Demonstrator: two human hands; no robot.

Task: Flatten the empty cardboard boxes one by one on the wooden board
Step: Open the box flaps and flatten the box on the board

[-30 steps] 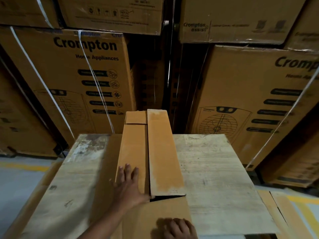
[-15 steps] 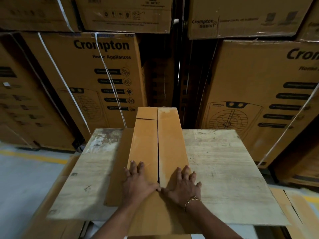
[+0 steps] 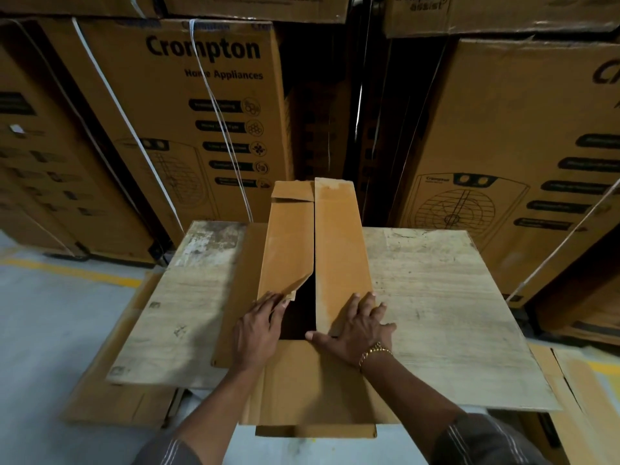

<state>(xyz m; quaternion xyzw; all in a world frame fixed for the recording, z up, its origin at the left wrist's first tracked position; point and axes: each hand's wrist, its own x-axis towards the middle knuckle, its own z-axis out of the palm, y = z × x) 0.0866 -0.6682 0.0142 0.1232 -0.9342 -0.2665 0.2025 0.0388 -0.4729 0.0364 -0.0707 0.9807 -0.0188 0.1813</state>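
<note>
A long, narrow brown cardboard box lies lengthwise on the pale wooden board, its two top flaps running away from me. My left hand holds the near corner of the left flap, which is bent upward, and a dark gap shows into the box. My right hand lies flat with spread fingers on the near end of the right flap. A gold bracelet sits on that wrist. The box's near end hangs over the board's front edge.
Tall stacked "Crompton" cartons with white straps wall off the far side, with another stack at the right. Flat cardboard sheets lie under the board at left and at right. Grey floor with a yellow line lies to the left.
My left hand went from pressing flat on the left flap to lifting its near corner, opening a gap. My right hand slid slightly right on the other flap. The view moved closer.
</note>
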